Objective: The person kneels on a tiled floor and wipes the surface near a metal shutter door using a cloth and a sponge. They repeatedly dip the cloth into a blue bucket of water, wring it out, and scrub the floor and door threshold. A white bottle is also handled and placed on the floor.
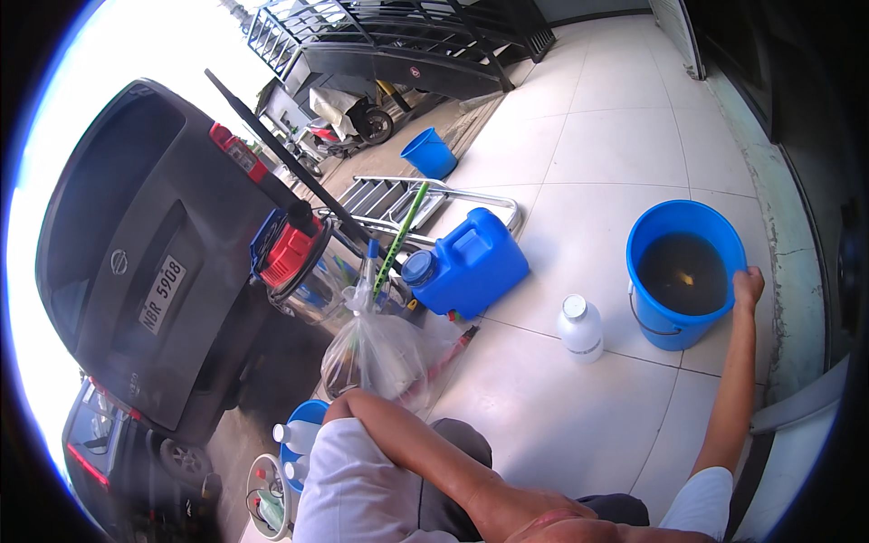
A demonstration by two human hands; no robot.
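At the right, my right hand (pixel 748 284) is closed on the rim of a blue bucket (pixel 654 317). The bucket stands upright on the tiles, with dark, murky liquid inside and a pale yellowish spot on its surface. Its wire handle hangs down the near side. Left of it, apart from the bucket, stands a white plastic bottle (pixel 579 331) with a white cap. My left arm is bent, its forearm crossing the lower middle. My left hand (pixel 559 527) lies at the bottom edge, where its fingers cannot be made out.
A blue jerrycan (pixel 480 262), a tied clear plastic bag (pixel 376 348) and a red-topped vacuum cleaner (pixel 291 253) stand left of centre. Behind them are a folded stepladder (pixel 398 201) and another blue bucket (pixel 429 154). White bottles (pixel 300 438) sit lower left; parked cars (pixel 172 244) are beyond.
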